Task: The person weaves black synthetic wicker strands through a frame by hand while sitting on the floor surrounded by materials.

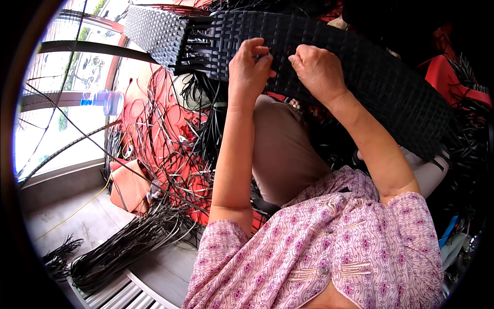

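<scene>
A long curved panel of woven black plastic strips (381, 82) lies across my knees. Over its near edge, my left hand (250, 67) has its fingers curled in toward the thumb. A short gap to the right, my right hand (318, 71) is closed in a pinch above the same weave. Whatever sits between the fingers of either hand is too small or hidden to make out. At the panel's left end, loose parallel strips lead to a lighter grey woven section (157, 35).
Loose black strips tangle over a red cloth (172, 121) on the left. A thick strip bundle (128, 244) lies on the floor near a slatted white rack (128, 291). Beside the window stands a clear plastic bottle (107, 102). A red plastic object (447, 80) is at right.
</scene>
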`<state>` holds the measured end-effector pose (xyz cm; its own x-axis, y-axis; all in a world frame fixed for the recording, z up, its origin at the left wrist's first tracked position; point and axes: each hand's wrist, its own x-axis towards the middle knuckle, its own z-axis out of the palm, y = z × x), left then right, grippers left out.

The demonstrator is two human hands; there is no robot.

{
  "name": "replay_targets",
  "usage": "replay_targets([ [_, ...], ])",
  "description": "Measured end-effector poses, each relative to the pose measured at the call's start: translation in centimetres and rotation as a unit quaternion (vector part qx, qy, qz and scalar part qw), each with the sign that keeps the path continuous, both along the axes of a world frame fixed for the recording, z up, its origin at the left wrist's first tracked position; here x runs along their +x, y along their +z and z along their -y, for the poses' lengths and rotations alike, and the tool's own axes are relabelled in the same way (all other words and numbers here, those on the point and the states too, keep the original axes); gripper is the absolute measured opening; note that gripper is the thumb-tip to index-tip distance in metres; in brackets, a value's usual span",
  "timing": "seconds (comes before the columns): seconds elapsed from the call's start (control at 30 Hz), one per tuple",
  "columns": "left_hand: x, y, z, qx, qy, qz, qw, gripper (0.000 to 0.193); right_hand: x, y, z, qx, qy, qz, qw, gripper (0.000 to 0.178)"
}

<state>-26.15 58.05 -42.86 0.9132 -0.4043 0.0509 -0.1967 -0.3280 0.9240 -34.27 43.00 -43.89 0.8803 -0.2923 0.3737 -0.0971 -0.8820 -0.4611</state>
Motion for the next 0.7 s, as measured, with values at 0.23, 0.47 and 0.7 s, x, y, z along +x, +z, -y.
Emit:
replay_targets([
  [0.23, 0.4, -0.3, 0.1, 0.018, -0.015, -0.032, 0.999, 0.039, 0.0, -0.1, 0.0, 0.0, 0.001, -0.004, 1.0, 0.018],
  [0.47, 1.2, -0.2, 0.2, -0.007, -0.037, -0.112, 0.993, 0.049, 0.2, -0.6, 0.2, -0.005, -0.001, -0.003, 1.0, 0.024],
  [0.7, 1.5, -0.6, -0.2, -0.058, -0.034, -0.132, 0.989, 0.046, 0.7, -0.4, -0.5, -0.025, -0.023, -0.026, 0.999, 0.024],
])
